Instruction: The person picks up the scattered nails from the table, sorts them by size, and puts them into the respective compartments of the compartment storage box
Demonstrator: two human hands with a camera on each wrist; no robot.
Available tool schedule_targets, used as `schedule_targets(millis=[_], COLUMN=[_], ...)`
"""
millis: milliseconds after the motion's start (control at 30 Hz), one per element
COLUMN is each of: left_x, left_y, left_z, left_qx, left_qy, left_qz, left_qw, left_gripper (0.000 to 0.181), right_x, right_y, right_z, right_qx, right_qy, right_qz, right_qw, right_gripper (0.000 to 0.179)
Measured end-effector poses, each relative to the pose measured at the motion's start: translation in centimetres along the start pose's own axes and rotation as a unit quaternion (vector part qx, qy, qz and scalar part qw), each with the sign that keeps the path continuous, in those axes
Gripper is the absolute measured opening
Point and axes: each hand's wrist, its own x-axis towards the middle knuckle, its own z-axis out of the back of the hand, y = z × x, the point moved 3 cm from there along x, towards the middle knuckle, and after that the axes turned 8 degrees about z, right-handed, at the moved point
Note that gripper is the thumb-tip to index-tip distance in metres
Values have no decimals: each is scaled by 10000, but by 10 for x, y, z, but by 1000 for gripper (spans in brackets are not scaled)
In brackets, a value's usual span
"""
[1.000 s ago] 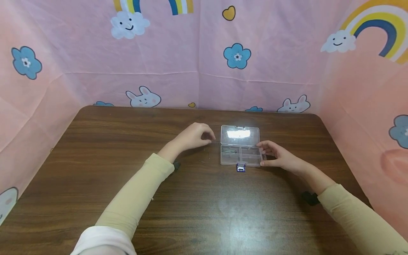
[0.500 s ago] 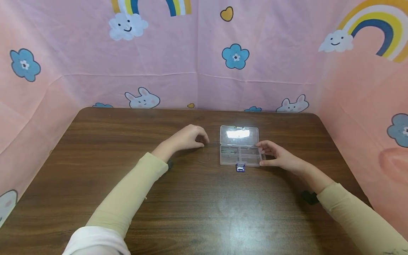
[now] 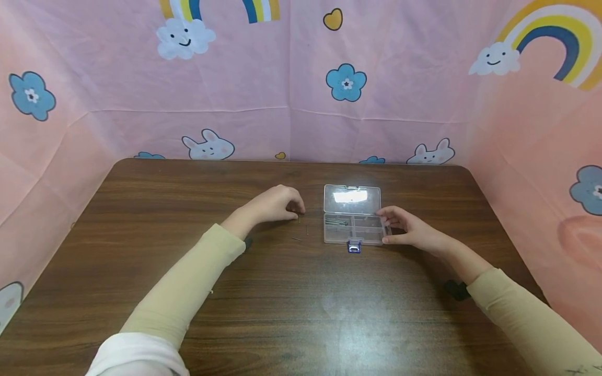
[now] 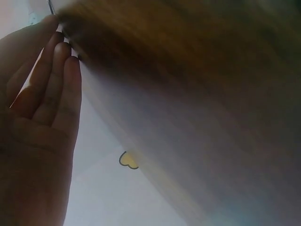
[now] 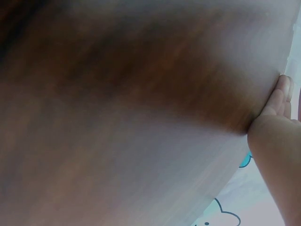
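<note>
A clear plastic compartment box (image 3: 368,237) stands with its lid (image 3: 351,207) laid back and its blue latch (image 3: 354,247) hanging at the front. My right hand (image 3: 408,227) holds the box's right end between thumb and fingers; the right wrist view hides the box. Several long thin nails (image 3: 336,222) lie in the back left compartment. Left of the box, thin metal nails (image 3: 307,230) lie loose on the table. My left hand (image 3: 277,203) is lowered over one of them, thumb and fingertips right at it. In the left wrist view a thin dark nail (image 4: 51,6) shows beyond the thumb tip.
The brown wooden table (image 3: 282,313) ends at the back against a pink printed cloth (image 3: 254,94), which also runs up on both sides. The box's other compartments look transparent, with the table showing through.
My left hand has drawn away from the box, moving left and slightly nearer, to the loose nails. My right hand keeps its hold on the box. The view has shifted slightly.
</note>
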Motion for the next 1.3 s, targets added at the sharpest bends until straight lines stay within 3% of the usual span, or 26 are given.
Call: schedule_targets(millis=[567, 867, 1300], left_x=[2, 3, -1], left_y=[1, 3, 3], left_z=[1, -2, -2], left_qx=[487, 518, 241], left_qy=[111, 103, 43], left_qz=[-173, -172, 91], left_qw=[9986, 9985, 9997], left_gripper=[1, 11, 13], right_x=[1, 1, 1], right_y=[-2, 0, 2], right_z=[-3, -1, -1], right_qx=[-99, -154, -169], right_qy=[-14, -67, -37], right_qz=[-65, -32, -47], right_qw=[9999, 9999, 9998], right_gripper=[63, 62, 62])
